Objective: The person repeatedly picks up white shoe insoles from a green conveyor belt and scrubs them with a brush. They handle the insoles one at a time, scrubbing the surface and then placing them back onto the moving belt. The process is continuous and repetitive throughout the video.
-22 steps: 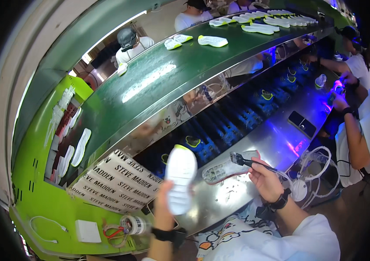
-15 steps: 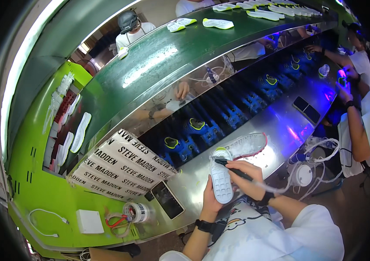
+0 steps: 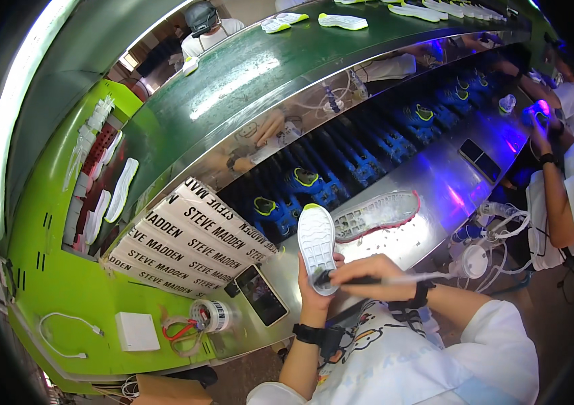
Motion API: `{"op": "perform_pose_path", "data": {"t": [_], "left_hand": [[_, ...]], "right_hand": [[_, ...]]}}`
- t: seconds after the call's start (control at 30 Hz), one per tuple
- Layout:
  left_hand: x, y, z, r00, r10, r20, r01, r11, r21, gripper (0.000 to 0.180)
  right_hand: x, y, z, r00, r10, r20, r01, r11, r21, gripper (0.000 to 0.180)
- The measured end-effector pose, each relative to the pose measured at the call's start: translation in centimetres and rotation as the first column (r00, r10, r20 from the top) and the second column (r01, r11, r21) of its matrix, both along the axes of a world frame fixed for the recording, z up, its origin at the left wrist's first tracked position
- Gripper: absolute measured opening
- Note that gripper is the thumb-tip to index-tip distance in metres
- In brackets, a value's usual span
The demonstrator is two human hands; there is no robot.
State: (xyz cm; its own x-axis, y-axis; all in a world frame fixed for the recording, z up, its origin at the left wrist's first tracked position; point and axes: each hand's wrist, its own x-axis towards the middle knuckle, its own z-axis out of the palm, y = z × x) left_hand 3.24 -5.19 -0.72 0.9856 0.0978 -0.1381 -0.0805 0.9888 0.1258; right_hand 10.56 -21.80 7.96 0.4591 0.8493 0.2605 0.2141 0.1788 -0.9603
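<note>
A white shoe sole (image 3: 315,233) with a yellow-green tip stands upright in my left hand (image 3: 310,287), which grips its lower end. My right hand (image 3: 385,278) is closed on a black brush (image 3: 361,280) joined to a clear tube (image 3: 428,276). The bristle end touches the inside of the sole near its lower end; my fingers partly hide it. On the metal bench, just right of the held sole, lies a greyish sole-shaped piece (image 3: 374,216) with a red edge.
A dark conveyor (image 3: 341,158) carries blue shoe uppers (image 3: 304,179) behind the bench. To the left stand a white printed box (image 3: 189,246), a phone (image 3: 261,295), a tape roll (image 3: 214,315) and red-handled scissors (image 3: 180,331). White soles (image 3: 343,22) lie on the green belt. A co-worker's arm (image 3: 557,202) is at right.
The sole has moved left and up and turned, so its wavy-patterned face shows more. My right hand has brought the brush from the yellow-green end down to the lower end.
</note>
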Motion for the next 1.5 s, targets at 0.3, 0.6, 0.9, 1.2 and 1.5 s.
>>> {"op": "perform_pose_path", "data": {"t": [0.3,0.6,0.9,1.2,1.5], "left_hand": [[2.5,1.5,2.9,0.782,-0.463,-0.418,0.623,0.599,0.503,0.041],[1.8,0.8,2.9,0.921,-0.381,0.08,0.388,0.916,-0.103,0.06],[1.9,-4.4,1.2,1.0,-0.002,0.03,0.01,0.958,-0.286,0.059],[2.6,-1.9,1.7,0.992,0.092,0.082,-0.082,0.99,-0.114,0.06],[3.1,-0.3,4.9,0.962,-0.245,-0.119,0.27,0.915,0.299,0.055]], "right_hand": [[2.8,-2.2,2.6,0.89,0.413,0.191,-0.343,0.885,-0.315,0.019],[4.6,-5.1,4.7,0.954,-0.052,-0.296,0.004,0.987,-0.162,0.022],[-0.8,-0.6,0.5,0.901,-0.347,0.259,0.335,0.938,0.09,0.025],[0.2,-2.0,3.9,0.903,-0.051,-0.427,-0.066,0.965,-0.255,0.02],[3.1,-1.8,3.9,0.972,0.133,0.192,-0.144,0.988,0.047,0.015]]}}
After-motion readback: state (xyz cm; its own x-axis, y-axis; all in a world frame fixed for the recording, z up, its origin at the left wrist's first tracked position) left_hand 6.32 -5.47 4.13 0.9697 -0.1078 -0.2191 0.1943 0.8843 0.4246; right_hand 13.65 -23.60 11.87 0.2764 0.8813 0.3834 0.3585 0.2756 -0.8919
